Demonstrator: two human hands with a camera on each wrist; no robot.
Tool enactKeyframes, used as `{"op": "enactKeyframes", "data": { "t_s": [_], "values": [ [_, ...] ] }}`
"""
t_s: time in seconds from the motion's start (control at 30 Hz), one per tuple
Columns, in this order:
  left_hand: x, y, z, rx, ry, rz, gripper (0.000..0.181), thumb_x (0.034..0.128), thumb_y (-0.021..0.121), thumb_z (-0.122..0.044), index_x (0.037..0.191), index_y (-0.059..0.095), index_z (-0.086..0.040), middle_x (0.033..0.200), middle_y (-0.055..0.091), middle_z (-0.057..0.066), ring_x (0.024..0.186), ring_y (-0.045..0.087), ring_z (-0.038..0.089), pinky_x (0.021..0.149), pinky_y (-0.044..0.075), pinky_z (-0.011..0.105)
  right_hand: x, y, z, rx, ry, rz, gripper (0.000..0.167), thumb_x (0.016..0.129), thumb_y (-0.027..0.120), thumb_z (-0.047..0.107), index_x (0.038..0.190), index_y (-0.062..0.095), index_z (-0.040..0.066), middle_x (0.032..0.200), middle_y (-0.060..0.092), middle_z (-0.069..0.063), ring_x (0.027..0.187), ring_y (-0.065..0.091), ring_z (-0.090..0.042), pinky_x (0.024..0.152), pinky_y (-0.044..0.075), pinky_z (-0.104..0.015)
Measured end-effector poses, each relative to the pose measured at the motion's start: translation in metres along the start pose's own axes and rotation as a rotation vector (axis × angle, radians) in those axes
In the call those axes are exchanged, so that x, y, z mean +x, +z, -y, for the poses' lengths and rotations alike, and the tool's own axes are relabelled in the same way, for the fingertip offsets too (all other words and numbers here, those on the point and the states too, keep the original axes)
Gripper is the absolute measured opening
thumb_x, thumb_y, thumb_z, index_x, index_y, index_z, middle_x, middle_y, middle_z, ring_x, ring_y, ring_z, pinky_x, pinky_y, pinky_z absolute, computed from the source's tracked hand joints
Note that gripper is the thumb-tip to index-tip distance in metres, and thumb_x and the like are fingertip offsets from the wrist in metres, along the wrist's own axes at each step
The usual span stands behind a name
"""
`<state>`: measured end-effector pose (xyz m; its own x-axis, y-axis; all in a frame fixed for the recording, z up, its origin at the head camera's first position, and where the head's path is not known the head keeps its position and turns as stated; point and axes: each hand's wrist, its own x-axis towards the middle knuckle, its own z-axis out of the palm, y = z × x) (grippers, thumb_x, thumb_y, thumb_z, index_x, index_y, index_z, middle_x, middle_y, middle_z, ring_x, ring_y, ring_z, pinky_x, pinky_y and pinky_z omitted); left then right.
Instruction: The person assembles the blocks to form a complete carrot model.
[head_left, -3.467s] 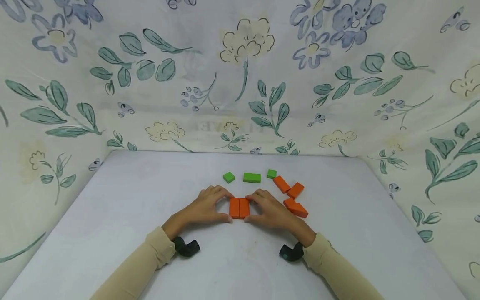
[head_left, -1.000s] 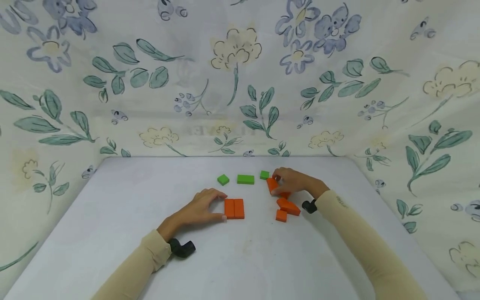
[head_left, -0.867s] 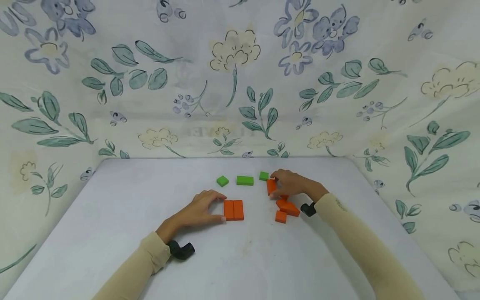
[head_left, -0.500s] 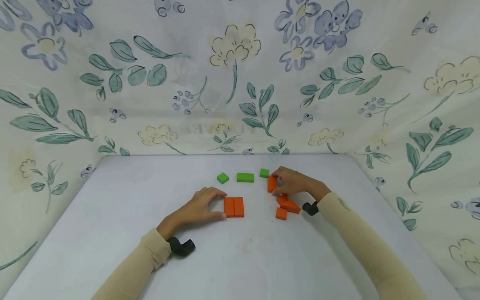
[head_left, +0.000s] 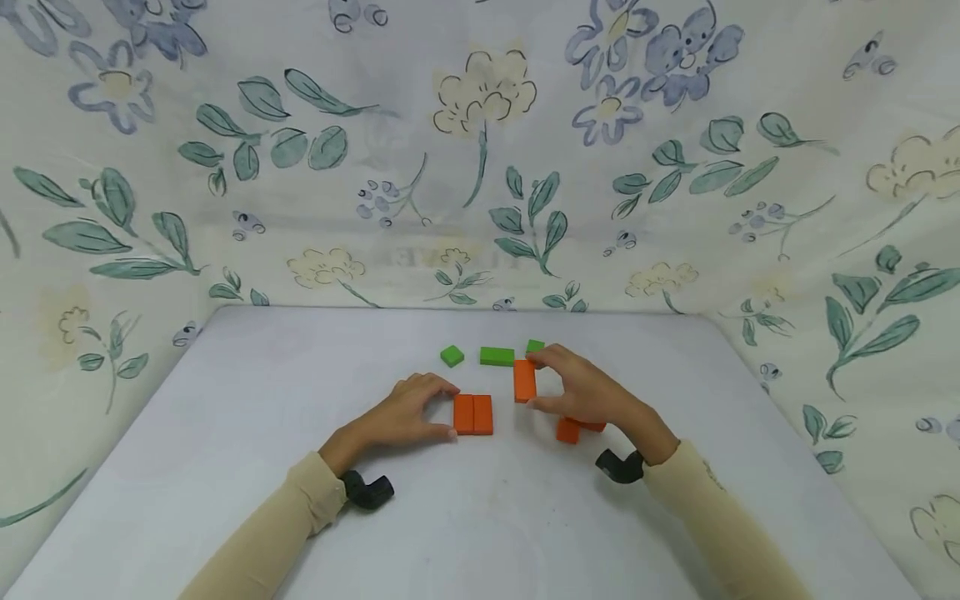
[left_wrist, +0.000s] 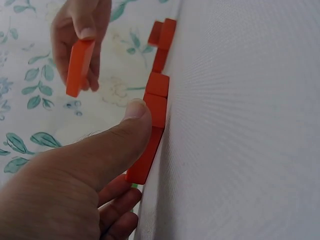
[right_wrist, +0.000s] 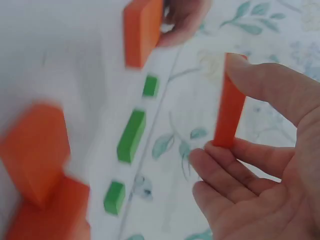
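Two orange blocks [head_left: 473, 415] lie side by side on the white table. My left hand [head_left: 396, 415] has its thumb and fingers round their left side; in the left wrist view the left thumb rests against an orange block [left_wrist: 156, 107]. Between thumb and fingertips my right hand [head_left: 588, 390] pinches another orange block [head_left: 525, 382], held by its two ends. The right wrist view shows this block [right_wrist: 231, 102] raised off the table. More orange blocks [head_left: 567, 431] lie partly hidden beneath the right hand.
Behind the hands, a green diamond-turned block [head_left: 452, 356], a long green block [head_left: 497, 357] and a small green block [head_left: 535, 346] stand in a row. Floral cloth [head_left: 420, 208] rises beyond the table's back edge [head_left: 337, 308].
My right hand has moved left and nearer with an orange block from the group on the right, now lifted. The left hand stays beside the paired blocks.
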<state>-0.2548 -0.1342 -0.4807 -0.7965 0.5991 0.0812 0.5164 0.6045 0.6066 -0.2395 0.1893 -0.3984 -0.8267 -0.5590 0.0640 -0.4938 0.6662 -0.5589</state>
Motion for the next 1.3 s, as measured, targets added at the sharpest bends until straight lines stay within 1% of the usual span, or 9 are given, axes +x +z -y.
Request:
{"op": "enactKeyframes", "data": {
  "t_s": [0.07,0.2,0.27,0.4,0.5,0.67,0.87,1.03,1.3],
  "values": [
    [0.0,-0.002,-0.001,-0.002,0.001,-0.003,0.064,0.0809,0.079,-0.049,0.134,0.056,-0.02,0.134,0.058,-0.003,0.129,0.046,0.02,0.11,0.032,0.049,-0.003,0.007,0.004,0.01,-0.012,0.002,0.064,0.085,0.08,0.023,0.139,0.052,0.002,0.13,0.058,-0.012,0.123,0.057,-0.035,0.1,0.05,-0.05],
    [0.0,-0.003,-0.002,0.001,-0.002,0.012,0.064,0.0812,0.078,-0.049,0.134,0.056,-0.02,0.134,0.057,-0.003,0.129,0.046,0.02,0.111,0.033,0.049,-0.005,0.021,0.002,0.025,-0.019,0.016,0.058,0.085,0.08,0.021,0.134,0.054,0.002,0.129,0.056,-0.011,0.122,0.057,-0.032,0.102,0.049,-0.047],
    [0.002,-0.003,-0.002,0.012,-0.005,0.019,0.064,0.0814,0.078,-0.05,0.134,0.055,-0.021,0.134,0.057,-0.003,0.129,0.045,0.019,0.11,0.033,0.049,-0.004,0.026,0.001,0.038,-0.025,0.016,0.057,0.085,0.079,0.021,0.134,0.055,0.003,0.129,0.055,-0.01,0.122,0.057,-0.031,0.102,0.049,-0.047],
    [0.004,-0.004,-0.001,0.028,-0.009,0.014,0.063,0.0814,0.078,-0.05,0.134,0.056,-0.023,0.133,0.056,-0.004,0.128,0.045,0.018,0.11,0.033,0.048,0.001,0.032,0.001,0.053,-0.02,0.009,0.057,0.085,0.08,0.023,0.134,0.055,0.007,0.128,0.055,-0.008,0.121,0.057,-0.029,0.102,0.049,-0.046],
    [0.005,-0.004,-0.001,0.024,-0.002,0.009,0.063,0.0814,0.078,-0.05,0.134,0.056,-0.023,0.133,0.057,-0.004,0.128,0.045,0.018,0.11,0.032,0.048,0.003,0.036,0.001,0.04,-0.002,0.012,0.057,0.086,0.079,0.024,0.135,0.055,0.009,0.127,0.056,-0.005,0.12,0.057,-0.025,0.101,0.05,-0.044],
    [0.004,-0.002,-0.002,0.011,0.013,0.004,0.063,0.0811,0.078,-0.05,0.133,0.056,-0.022,0.133,0.057,-0.004,0.127,0.046,0.018,0.109,0.032,0.048,0.002,0.044,0.0,0.01,0.012,0.025,0.055,0.086,0.078,0.022,0.135,0.056,0.009,0.125,0.057,-0.005,0.117,0.057,-0.022,0.101,0.05,-0.042],
    [0.002,0.001,-0.002,0.01,0.015,-0.001,0.063,0.0815,0.078,-0.049,0.134,0.057,-0.022,0.133,0.057,-0.004,0.126,0.046,0.018,0.109,0.032,0.049,0.001,0.055,-0.005,-0.039,0.047,0.041,0.058,0.086,0.079,0.028,0.136,0.056,0.01,0.128,0.057,-0.003,0.116,0.056,-0.017,0.103,0.049,-0.041],
    [0.0,0.002,-0.002,0.013,0.007,0.004,0.063,0.0815,0.078,-0.05,0.134,0.057,-0.023,0.134,0.057,-0.003,0.127,0.046,0.018,0.109,0.032,0.049,0.002,0.058,-0.006,-0.036,0.033,0.042,0.059,0.086,0.08,0.027,0.136,0.055,0.008,0.127,0.056,-0.004,0.115,0.055,-0.017,0.103,0.049,-0.039],
    [0.0,0.0,0.0,0.026,0.01,0.003,0.064,0.0817,0.077,-0.054,0.135,0.056,-0.023,0.135,0.057,-0.003,0.127,0.046,0.018,0.109,0.033,0.049,0.005,0.059,-0.005,-0.03,0.007,0.05,0.06,0.086,0.08,0.027,0.136,0.055,0.005,0.127,0.057,-0.005,0.116,0.055,-0.018,0.104,0.048,-0.039]
  ]
}}
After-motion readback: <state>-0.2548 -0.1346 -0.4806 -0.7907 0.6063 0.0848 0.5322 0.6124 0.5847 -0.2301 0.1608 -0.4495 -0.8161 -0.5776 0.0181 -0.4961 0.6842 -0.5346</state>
